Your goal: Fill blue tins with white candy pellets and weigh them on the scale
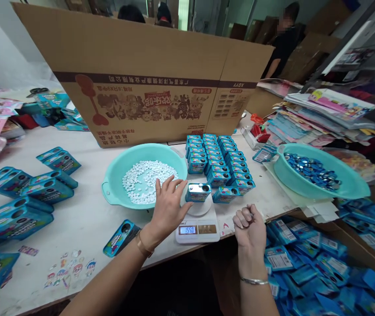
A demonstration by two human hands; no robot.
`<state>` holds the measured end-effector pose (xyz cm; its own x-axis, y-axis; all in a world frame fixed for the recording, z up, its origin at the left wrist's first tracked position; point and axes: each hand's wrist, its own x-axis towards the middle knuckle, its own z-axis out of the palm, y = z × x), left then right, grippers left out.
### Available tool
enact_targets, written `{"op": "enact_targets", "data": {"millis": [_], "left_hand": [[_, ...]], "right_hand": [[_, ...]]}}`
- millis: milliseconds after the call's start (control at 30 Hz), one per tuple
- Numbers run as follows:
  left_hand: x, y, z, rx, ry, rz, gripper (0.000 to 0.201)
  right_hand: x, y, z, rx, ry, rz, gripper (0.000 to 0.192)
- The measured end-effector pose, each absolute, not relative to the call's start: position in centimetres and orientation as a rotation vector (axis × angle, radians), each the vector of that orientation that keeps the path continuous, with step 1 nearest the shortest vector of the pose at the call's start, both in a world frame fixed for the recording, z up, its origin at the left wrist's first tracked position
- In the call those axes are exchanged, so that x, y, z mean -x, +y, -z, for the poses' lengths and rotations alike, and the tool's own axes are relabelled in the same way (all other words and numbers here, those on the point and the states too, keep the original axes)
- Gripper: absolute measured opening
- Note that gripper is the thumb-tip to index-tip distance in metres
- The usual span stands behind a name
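Observation:
A small blue tin lies on the round plate of a white kitchen scale whose display reads 155.0. My left hand is spread with fingers apart, its thumb next to the tin and its fingertips over the rim of a teal basin that holds several white tablets. My right hand is closed in a loose fist at the table's front edge, right of the scale; whether it holds anything is hidden. Rows of the same blue tins stand behind the scale.
A big cardboard box stands across the back. A second teal basin at right holds shiny blue lids. Blue packs lie at left, a box of packs at lower right, stacked printed sheets behind. People sit beyond.

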<state>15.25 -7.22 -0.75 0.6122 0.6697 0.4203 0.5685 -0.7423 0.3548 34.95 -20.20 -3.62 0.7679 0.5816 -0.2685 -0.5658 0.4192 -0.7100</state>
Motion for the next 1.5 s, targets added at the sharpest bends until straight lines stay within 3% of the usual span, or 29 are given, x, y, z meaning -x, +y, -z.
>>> {"op": "enact_targets", "data": {"millis": [267, 533, 767, 1033, 1133, 1267, 1500], "left_hand": [[-18.5, -6.9, 0.4, -2.736, 1.114, -0.731, 0.021], [-19.8, -6.7, -0.2, -2.732, 1.250, -0.663, 0.023], [-20.2, -6.3, -0.8, -2.734, 1.256, -0.498, 0.021], [-15.1, -3.6, -3.9, -2.630, 1.506, -0.783, 0.025], [-10.9, -1.2, -4.7, -2.648, 1.648, -0.593, 0.026], [-6.0, 0.2, -5.1, -2.692, 1.624, -0.491, 0.043], [-4.9, -1.3, -5.1, -2.579, 1.215, -0.546, 0.049]], "right_hand": [[-33.7, -17.3, 2.9, 1.233, -0.401, -0.570, 0.030], [-33.3, -12.5, 0.7, 2.028, -1.529, -0.088, 0.022], [-33.2, -11.8, 0.3, 2.205, -1.863, 0.172, 0.025], [-31.1, -9.2, -2.9, 1.973, -1.748, 0.086, 0.031], [-29.1, -6.6, -5.3, 1.881, -1.782, -0.027, 0.032], [-30.0, -6.9, -7.1, 1.645, -1.490, -0.111, 0.036], [-34.6, -18.2, -0.5, 1.412, -0.633, -0.398, 0.037]]}}
